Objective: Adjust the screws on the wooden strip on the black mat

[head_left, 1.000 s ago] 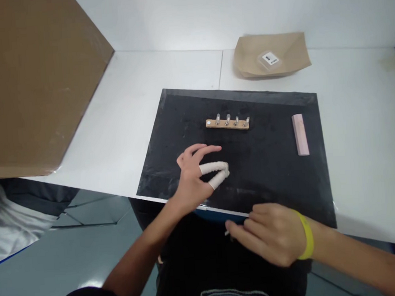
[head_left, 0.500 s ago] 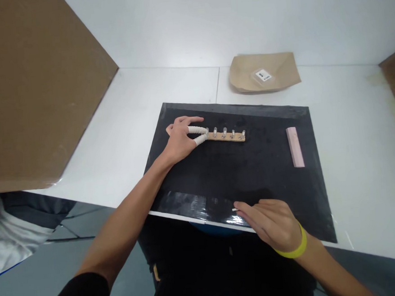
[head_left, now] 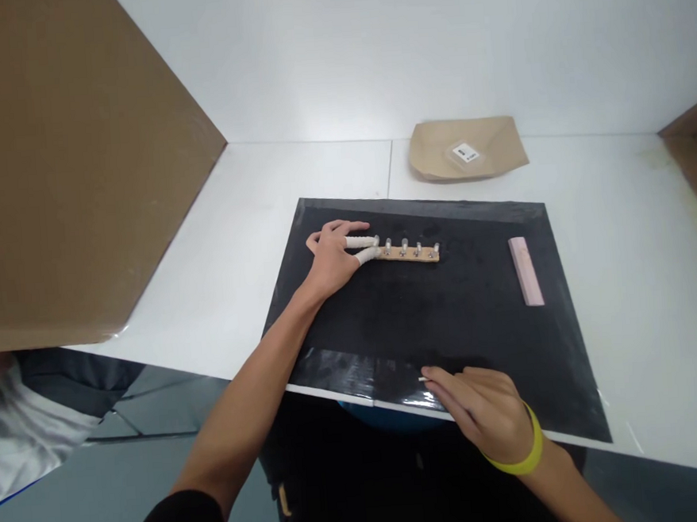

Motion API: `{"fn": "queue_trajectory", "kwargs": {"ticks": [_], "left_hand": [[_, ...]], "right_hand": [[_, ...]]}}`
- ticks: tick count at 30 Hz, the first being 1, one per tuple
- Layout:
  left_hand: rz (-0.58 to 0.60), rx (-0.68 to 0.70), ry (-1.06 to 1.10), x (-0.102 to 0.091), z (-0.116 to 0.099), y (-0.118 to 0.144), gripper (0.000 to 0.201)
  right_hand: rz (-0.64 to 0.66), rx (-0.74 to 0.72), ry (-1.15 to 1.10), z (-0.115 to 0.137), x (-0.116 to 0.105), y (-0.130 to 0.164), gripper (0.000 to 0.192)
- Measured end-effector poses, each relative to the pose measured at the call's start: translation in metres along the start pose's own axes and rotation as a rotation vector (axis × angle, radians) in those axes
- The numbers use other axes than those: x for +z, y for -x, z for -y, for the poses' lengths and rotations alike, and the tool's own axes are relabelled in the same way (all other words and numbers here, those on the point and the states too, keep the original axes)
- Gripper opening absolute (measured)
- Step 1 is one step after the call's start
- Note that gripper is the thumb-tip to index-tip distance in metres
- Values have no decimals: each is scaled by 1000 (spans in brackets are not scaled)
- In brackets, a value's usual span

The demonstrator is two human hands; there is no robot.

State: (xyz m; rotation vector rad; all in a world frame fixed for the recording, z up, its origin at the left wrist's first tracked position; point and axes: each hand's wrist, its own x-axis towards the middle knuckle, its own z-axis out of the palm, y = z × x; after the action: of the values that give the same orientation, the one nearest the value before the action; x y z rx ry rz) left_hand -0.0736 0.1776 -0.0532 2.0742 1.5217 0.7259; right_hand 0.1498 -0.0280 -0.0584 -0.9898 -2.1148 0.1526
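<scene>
Head view, nearest first: the right hand [head_left: 484, 414] rests at the near edge of the black mat [head_left: 437, 326], fingers drawn together with a small pale sliver [head_left: 421, 379] showing at the fingertips — pinched there, as far as can be told, though it is too small to make out what it is. A yellow wristband [head_left: 526, 451] circles that wrist.

Farther up the mat, the left hand [head_left: 331, 256] lies at the left end of a wooden strip [head_left: 411, 254] that carries a row of small metal fittings standing upright. Two of its fingers wear white finger cots [head_left: 364, 247], and these close on the strip's left end, one above and one below; the remaining fingers are loosely spread on the mat. The strip lies flat, running left to right in the mat's far half.

To the right, well apart from the strip, a pink block [head_left: 527, 271] lies on the mat near its right edge.

Beyond the mat, on the white table [head_left: 250, 220], sits a brown paper tray [head_left: 466, 149] holding a small clear packet with a label. A cardboard panel [head_left: 60, 154] stands at the left — another shows at the far right edge.
</scene>
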Motion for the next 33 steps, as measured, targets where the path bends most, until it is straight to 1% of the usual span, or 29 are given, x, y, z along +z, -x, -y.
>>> {"fn": "queue_trajectory", "kwargs": {"ticks": [3, 5, 7, 11, 16, 20, 22, 24, 26, 28, 29, 31, 33], "left_hand": [[9, -11, -18, -2, 0, 2, 23], [27, -9, -37, -3, 0, 3, 19], [51, 16, -51, -4, 1, 5, 16], [89, 86, -61, -6, 5, 6, 16], [91, 131, -82, -6, 9, 7, 20], [75, 133, -106, -4, 8, 7, 19], [64, 128, -113, -4, 8, 7, 25], [54, 124, -116, -3, 7, 7, 33], [44, 119, -118, -3, 7, 7, 37], [37, 115, -122, -3, 8, 7, 31], [34, 114, -125, -3, 8, 7, 28], [33, 117, -129, -4, 8, 8, 30], [35, 122, -130, -6, 8, 9, 41]], "right_hand": [[18, 12, 18, -1, 1, 2, 18], [21, 22, 33, -2, 2, 3, 17], [19, 28, 35, -3, 3, 4, 16], [13, 42, 30, -4, 5, 4, 18], [-19, 51, 60, -6, 7, 6, 21], [-47, 76, 82, -8, 10, 8, 21], [-67, 113, 65, -7, 10, 9, 20], [-107, 227, -34, -5, 9, 8, 18], [-177, 430, -243, -3, 6, 6, 16], [-257, 648, -518, -4, 2, 3, 11], [-286, 721, -627, -5, -1, 2, 11], [-321, 805, -847, -7, -7, -1, 14], [-330, 837, -1045, -10, -15, -2, 18]]}}
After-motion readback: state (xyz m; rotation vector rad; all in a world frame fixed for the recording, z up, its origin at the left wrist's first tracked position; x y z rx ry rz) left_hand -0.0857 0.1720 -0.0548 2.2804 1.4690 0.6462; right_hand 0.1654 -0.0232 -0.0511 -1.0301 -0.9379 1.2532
